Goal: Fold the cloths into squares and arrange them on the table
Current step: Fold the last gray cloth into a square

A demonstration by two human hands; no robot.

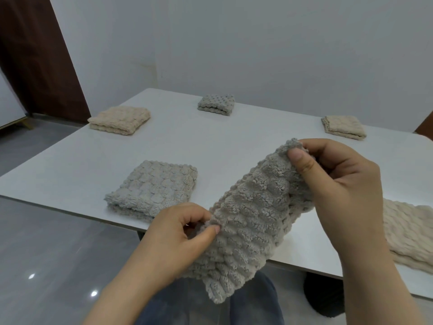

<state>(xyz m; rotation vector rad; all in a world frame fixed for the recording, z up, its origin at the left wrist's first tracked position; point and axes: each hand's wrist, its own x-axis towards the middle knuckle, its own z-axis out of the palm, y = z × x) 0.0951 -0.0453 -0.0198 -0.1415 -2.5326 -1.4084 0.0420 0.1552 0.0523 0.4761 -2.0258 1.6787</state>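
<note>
- Currently the grey cloth (248,221) is held up in the air over the near edge of the white table (229,132), pinched at two corners so that it hangs as a long doubled strip instead of lying on the surface; holding it off the table probably lets its edges be matched before the next fold.
- Up at the far end of the strip, the right hand (337,184) grasps a corner between thumb and fingers, with the thumb pressed on the side facing the camera.
- Lower and nearer, the left hand (178,233) pinches the other end the same way, thumb on top, the rest of its fingers curled behind the fabric.
- Below the left hand's grip the strip's lower end droops towards the person's lap, slack and soft.
- Its surface is thick, fluffy and ribbed in puffy rows, so it will likely fold bulkily and hold no sharp crease.
- Four cloths already sit as squares, well apart: a grey square (152,188) near the front edge, a beige square (119,119) at the far left, a small grey square (216,104) at the back, and another beige square (344,126) at the far right.
- An unfolded beige cloth (407,233) lies by the right edge, partly behind the right forearm, apparently waiting its turn.
</note>
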